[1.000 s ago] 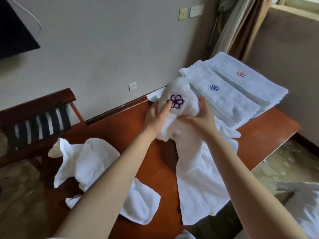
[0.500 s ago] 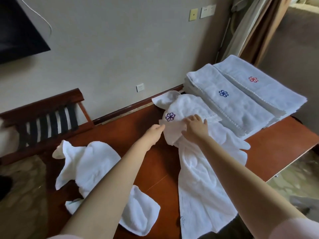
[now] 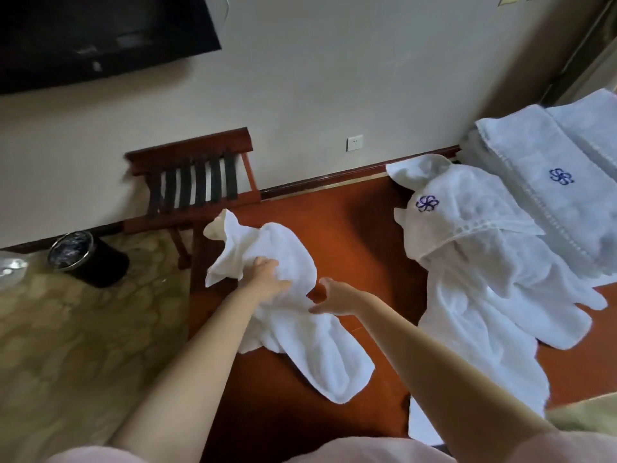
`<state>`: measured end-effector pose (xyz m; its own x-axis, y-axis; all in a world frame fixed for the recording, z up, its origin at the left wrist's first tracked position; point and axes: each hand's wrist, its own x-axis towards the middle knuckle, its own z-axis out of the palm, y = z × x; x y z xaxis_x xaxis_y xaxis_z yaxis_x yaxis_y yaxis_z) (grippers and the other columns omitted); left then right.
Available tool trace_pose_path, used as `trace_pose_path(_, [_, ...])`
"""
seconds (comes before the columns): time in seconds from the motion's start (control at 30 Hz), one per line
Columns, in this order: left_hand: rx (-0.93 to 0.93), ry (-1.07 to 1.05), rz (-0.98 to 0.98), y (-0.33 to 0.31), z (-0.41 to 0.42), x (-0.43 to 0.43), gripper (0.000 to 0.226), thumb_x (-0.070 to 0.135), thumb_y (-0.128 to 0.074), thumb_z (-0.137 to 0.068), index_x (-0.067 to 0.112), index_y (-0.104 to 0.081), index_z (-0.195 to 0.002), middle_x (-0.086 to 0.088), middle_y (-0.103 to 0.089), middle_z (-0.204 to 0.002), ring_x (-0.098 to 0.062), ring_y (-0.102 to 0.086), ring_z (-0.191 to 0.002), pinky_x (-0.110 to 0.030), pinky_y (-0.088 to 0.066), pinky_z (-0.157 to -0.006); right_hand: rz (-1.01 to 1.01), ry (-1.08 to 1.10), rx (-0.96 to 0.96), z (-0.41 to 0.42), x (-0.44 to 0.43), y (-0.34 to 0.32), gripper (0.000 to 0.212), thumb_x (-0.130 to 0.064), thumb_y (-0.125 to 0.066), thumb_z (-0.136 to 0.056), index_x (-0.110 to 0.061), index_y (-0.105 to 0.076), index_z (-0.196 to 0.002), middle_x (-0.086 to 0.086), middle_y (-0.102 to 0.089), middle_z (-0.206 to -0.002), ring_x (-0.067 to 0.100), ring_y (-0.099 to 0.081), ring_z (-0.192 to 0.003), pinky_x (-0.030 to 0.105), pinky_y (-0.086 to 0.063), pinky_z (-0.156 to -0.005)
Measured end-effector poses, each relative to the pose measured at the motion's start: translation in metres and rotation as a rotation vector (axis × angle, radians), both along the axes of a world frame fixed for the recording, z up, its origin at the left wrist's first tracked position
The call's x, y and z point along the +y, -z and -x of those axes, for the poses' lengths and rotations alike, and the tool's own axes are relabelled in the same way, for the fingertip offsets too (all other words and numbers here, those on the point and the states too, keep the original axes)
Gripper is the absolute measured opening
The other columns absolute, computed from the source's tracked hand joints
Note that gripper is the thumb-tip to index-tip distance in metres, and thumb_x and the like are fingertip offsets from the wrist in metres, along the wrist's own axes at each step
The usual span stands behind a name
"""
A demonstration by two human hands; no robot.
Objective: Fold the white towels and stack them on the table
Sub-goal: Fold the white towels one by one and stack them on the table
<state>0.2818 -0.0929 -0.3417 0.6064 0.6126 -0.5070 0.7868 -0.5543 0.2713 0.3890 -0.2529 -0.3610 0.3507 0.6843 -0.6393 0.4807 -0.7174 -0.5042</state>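
the crumpled towel lies well left of the folded stack. the left hand clutches its top; the right hand hovers spread beside it. best to find two corners and shake it flat first.

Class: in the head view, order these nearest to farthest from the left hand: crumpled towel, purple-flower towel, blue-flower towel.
1. crumpled towel, under the left hand.
2. purple-flower towel, to the right.
3. blue-flower towel, far right.
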Motion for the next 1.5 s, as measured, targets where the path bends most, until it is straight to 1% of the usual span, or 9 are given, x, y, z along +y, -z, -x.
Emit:
trace_pose_path(0.4, [-0.374, 0.013, 0.426, 0.006, 0.045, -0.002, 0.082, 0.059, -0.069, -0.074, 0.032, -0.035, -0.143, 0.009, -0.026, -0.145, -0.012, -0.025, -0.137, -0.029, -0.032, -0.105, -0.332, 0.458, 0.048, 0.014, 0.004, -0.035, 0.02, -0.031, -0.072, -0.084, -0.015, -0.063, -0.077, -0.004, -0.054, -0.068, 0.01, -0.048, -0.058, 0.024, -0.038, -0.051])
trace_pose_path(0.6, [-0.443, 0.167, 0.556, -0.024, 0.022, -0.037, 0.088, 0.047, -0.081, -0.063, 0.04, -0.034, -0.137, 0.021, -0.042, -0.132, -0.006, -0.041, -0.123, -0.024, -0.042, -0.096, -0.773, 0.995, 0.54, 0.003, -0.013, -0.086, 0.018, -0.01, -0.074, -0.082, -0.012, -0.059, -0.072, 0.004, -0.059, -0.064, 0.011, -0.056, -0.05, 0.021, -0.047, -0.048])
trace_pose_path(0.73, [-0.486, 0.217, 0.428, -0.036, 0.001, -0.048, 0.017, 0.024, -0.057, -0.091, 0.014, -0.061, -0.104, -0.008, -0.062, -0.114, -0.018, -0.057, -0.096, -0.032, -0.054, -0.083, -0.872, 1.105, 0.421, -0.012, -0.023, -0.109, 0.016, -0.001, -0.068, -0.084, -0.016, -0.063, -0.079, 0.0, -0.057, -0.063, 0.01, -0.052, -0.048, 0.019, -0.043, -0.046])
trace_pose_path(0.83, [-0.447, 0.347, 0.197, -0.043, -0.006, -0.03, 0.012, 0.02, -0.06, -0.088, 0.009, -0.062, -0.083, -0.001, -0.062, -0.098, -0.015, -0.055, -0.091, -0.032, -0.05, -0.085, -0.869, 1.167, 0.171, -0.031, -0.039, -0.112, 0.023, 0.0, -0.066, -0.084, -0.021, -0.063, -0.078, 0.002, -0.053, -0.069, 0.013, -0.048, -0.051, 0.021, -0.04, -0.05])
trace_pose_path(0.97, [-0.212, 0.431, 0.092, -0.052, 0.021, 0.018, 0.02, 0.027, -0.056, -0.086, 0.022, -0.052, -0.067, 0.009, -0.043, -0.065, -0.009, -0.041, -0.062, -0.013, -0.034, -0.056, -0.476, 0.855, -0.412, -0.044, -0.068, -0.089, 0.026, 0.002, -0.058, -0.08, -0.023, -0.063, -0.083, -0.006, -0.049, -0.068, 0.016, -0.051, -0.062, 0.023, -0.035, -0.051])
trace_pose_path(1.1, [0.119, 0.441, 0.182, -0.025, 0.063, 0.02, 0.024, 0.037, -0.055, -0.072, 0.025, -0.039, -0.06, 0.008, -0.037, -0.061, -0.013, -0.037, -0.055, -0.025, -0.035, -0.055, -0.043, 0.357, -0.402, -0.014, -0.075, -0.034, 0.015, -0.009, -0.058, -0.085, -0.019, -0.064, -0.094, 0.001, -0.064, -0.098, 0.022, -0.059, -0.094, 0.025, -0.041, -0.07])
trace_pose_path(1.23, [0.295, 0.461, 0.299, 0.01, 0.087, -0.002, 0.008, 0.029, -0.06, -0.083, 0.022, -0.06, -0.084, 0.005, -0.057, -0.09, -0.015, -0.055, -0.084, -0.024, -0.045, -0.071, 0.218, 0.109, -0.323, 0.017, -0.066, -0.003, 0.014, -0.022, -0.053, -0.093, -0.017, -0.061, -0.102, 0.01, -0.064, -0.114, 0.027, -0.06, -0.097, 0.026, -0.046, -0.069])
trace_pose_path(1.37, [-0.059, 0.117, 0.059, 0.019, 0.093, 0.004, 0.004, 0.024, -0.053, -0.086, 0.021, -0.056, -0.085, 0.005, -0.053, -0.096, -0.013, -0.051, -0.085, -0.027, -0.047, -0.071, 0.022, 0.193, -0.478, 0.012, -0.047, -0.001, 0.044, -0.022, -0.054, -0.09, -0.016, -0.047, -0.132, 0.008, -0.049, -0.13, 0.028, -0.044, -0.121, 0.036, -0.044, -0.092])
trace_pose_path(1.5, [0.04, 0.166, 0.026, 0.03, 0.093, 0.016, 0.053, 0.038, -0.054, -0.089, 0.022, -0.042, -0.139, 0.003, -0.028, -0.149, -0.022, -0.028, -0.136, -0.04, -0.035, -0.106, 0.093, 0.107, -0.43, 0.005, -0.035, -0.001, 0.07, -0.04, -0.061, -0.086, -0.022, -0.029, -0.146, 0.005, -0.036, -0.143, 0.028, -0.032, -0.133, 0.043, -0.038, -0.101])
